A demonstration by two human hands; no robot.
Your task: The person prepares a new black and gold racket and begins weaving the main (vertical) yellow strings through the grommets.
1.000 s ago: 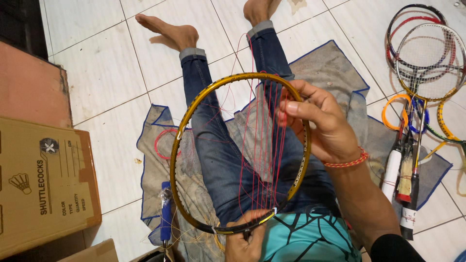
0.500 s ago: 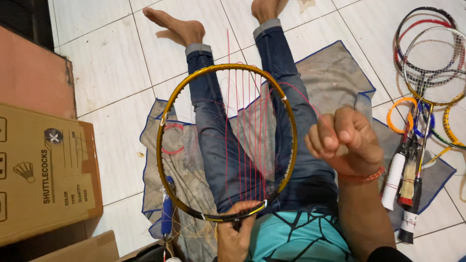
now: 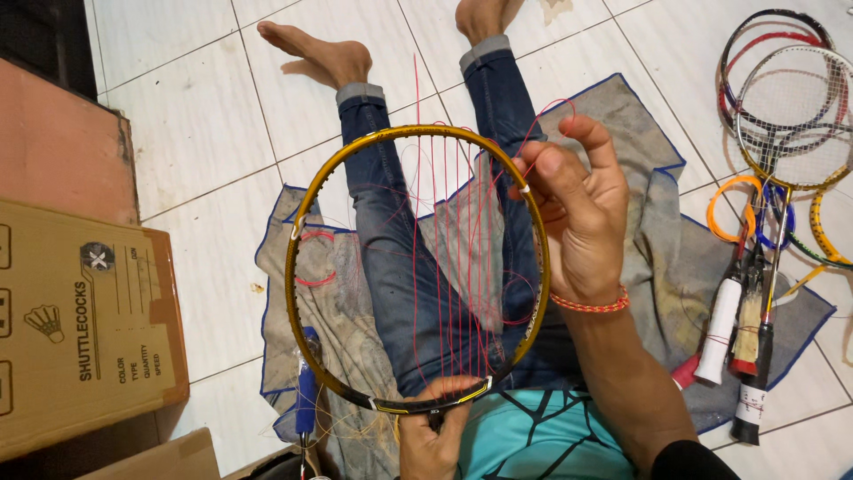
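The gold racket frame (image 3: 418, 267) hangs over the person's lap, its base held in the left hand (image 3: 433, 427). The right hand (image 3: 577, 213) has its grip pinched on the red string (image 3: 449, 293); a slack loop could tangle or kink if that pinch slips.

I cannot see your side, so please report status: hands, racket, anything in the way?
Left hand grips gold racket frame at its base. Right hand pinches red string at frame's right edge. Nothing blocking.
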